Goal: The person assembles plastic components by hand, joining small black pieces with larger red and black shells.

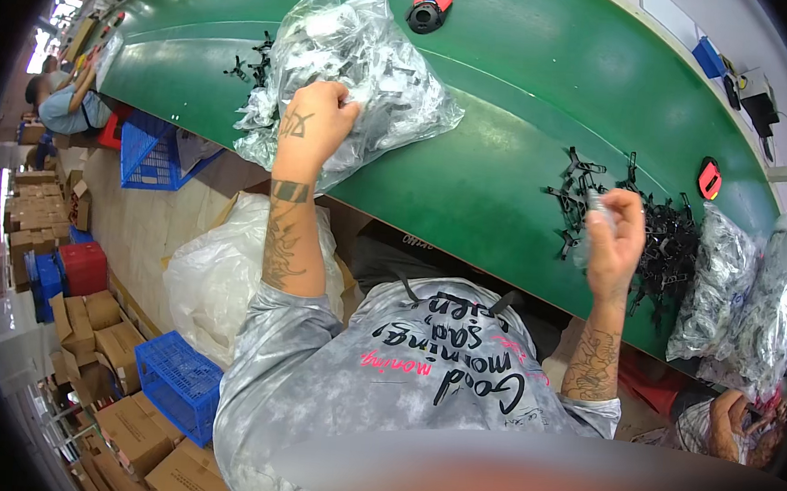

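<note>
A large clear plastic bag (395,91) full of small bagged pieces lies on the green table (473,151). At its near side is my left hand (325,113), its fingers curled closed against the bag; what they hold is hidden. Farther right, my right hand (618,232) pinches a small clear plastic bag (595,201) whose contents I cannot make out. Just beyond and beside that hand lies a heap of black branched plastic parts (668,237). A few more black parts (258,65) sit left of the large bag.
Red-and-black devices lie at the far edge (429,11) and right (709,179). Filled plastic bags (724,278) stand at the table's right end. Blue crates (178,386) and cardboard boxes (139,428) are on the left floor. Other people sit far left (73,106) and lower right (727,428).
</note>
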Action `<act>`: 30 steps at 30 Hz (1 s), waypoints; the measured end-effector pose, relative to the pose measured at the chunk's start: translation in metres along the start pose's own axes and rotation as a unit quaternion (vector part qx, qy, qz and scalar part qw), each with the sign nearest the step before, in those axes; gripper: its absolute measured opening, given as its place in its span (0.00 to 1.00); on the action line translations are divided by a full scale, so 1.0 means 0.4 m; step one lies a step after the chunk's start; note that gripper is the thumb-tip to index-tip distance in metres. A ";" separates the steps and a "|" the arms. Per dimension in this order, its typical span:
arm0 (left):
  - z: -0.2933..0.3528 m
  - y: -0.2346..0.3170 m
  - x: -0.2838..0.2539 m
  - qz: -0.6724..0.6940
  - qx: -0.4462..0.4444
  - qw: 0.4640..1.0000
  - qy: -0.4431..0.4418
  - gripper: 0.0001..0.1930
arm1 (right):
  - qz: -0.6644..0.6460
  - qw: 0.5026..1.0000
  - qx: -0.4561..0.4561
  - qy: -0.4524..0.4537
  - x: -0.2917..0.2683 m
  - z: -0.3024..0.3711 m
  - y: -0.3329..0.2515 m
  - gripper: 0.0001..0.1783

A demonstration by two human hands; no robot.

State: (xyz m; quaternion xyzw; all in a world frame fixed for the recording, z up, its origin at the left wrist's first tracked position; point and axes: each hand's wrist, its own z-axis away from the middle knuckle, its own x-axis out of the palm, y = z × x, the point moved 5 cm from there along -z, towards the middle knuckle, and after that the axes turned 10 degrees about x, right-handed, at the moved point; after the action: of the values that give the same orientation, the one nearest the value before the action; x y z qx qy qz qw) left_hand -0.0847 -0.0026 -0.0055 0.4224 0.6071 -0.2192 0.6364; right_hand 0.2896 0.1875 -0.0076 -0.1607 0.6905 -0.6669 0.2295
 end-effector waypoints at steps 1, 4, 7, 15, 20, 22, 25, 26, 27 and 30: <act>0.000 -0.013 -0.001 -0.001 0.004 1.000 0.001 0.16 | 0.050 0.998 0.022 -0.017 0.014 0.007 0.001 0.13; 0.021 -0.022 -0.032 0.107 -0.002 0.983 0.147 0.14 | 0.126 0.991 0.031 -0.036 0.026 0.018 -0.007 0.11; 0.051 -0.006 -0.089 0.265 -0.023 0.904 0.335 0.09 | 0.095 0.994 0.044 -0.044 0.014 0.020 0.013 0.11; -0.026 -0.044 -0.032 0.149 -0.089 0.920 0.352 0.10 | 0.102 0.988 0.071 -0.088 0.058 0.021 -0.001 0.10; -0.019 -0.043 -0.049 0.090 -0.064 0.903 0.415 0.10 | 0.182 0.963 0.074 -0.183 0.115 0.041 -0.008 0.10; -0.004 -0.045 -0.106 0.129 -0.102 0.903 0.398 0.15 | 0.176 0.964 0.080 -0.186 0.106 0.048 -0.004 0.10; 0.000 -0.047 -0.147 0.301 -0.077 0.873 0.376 0.14 | 0.160 0.966 0.089 -0.183 0.093 0.049 0.008 0.10; -0.005 -0.037 -0.139 0.465 -0.074 0.816 0.336 0.13 | 0.149 0.969 0.097 -0.174 0.088 0.048 0.013 0.10; -0.016 -0.028 -0.130 0.528 -0.058 0.786 0.315 0.12 | 0.148 0.969 0.097 -0.174 0.090 0.047 0.011 0.10; -0.001 0.015 -0.114 0.537 -0.044 0.791 0.291 0.12 | 0.158 0.967 0.091 -0.176 0.102 0.043 -0.007 0.11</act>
State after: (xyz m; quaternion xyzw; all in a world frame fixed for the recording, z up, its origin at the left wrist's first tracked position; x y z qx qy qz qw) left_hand -0.0878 -0.0096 0.0398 0.6959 0.4482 0.3180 0.4623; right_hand 0.2639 0.1512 -0.0092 -0.1427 0.5927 -0.6434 0.4631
